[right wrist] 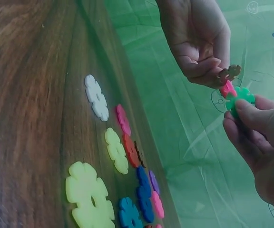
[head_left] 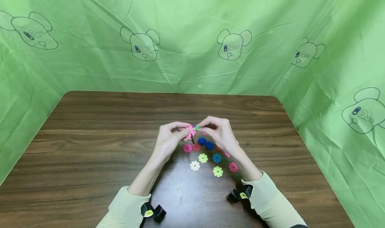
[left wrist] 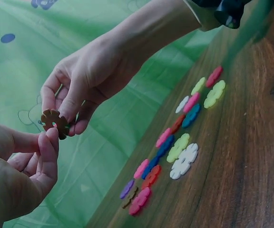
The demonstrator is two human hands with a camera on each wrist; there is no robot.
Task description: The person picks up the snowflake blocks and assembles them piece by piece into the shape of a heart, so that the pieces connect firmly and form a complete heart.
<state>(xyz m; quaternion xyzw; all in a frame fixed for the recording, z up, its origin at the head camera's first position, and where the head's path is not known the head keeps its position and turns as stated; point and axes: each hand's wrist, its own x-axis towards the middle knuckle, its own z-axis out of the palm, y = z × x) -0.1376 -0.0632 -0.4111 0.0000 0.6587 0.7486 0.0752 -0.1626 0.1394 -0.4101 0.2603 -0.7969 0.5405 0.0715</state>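
My left hand (head_left: 170, 137) pinches a pink notched snowflake disc (head_left: 190, 131), and a brown disc (right wrist: 230, 73) is joined to it. Between the thumb and fingers of my right hand (head_left: 218, 131) is a green disc (right wrist: 240, 98), its edge against the pink one. Both hands are held above the table, close together. In the left wrist view the brown disc (left wrist: 55, 124) covers most of the pink and green ones. How deep the green disc sits in the pink disc's slot cannot be told.
Loose discs lie on the wooden table (head_left: 99, 147) below the hands: a white one (head_left: 195, 165), yellow-green ones (head_left: 218, 171), blue ones (head_left: 209, 145), a teal one (head_left: 217, 158), pink, red, brown and a purple one (left wrist: 126, 189). Green cloth (head_left: 186, 71) surrounds the table's back and sides.
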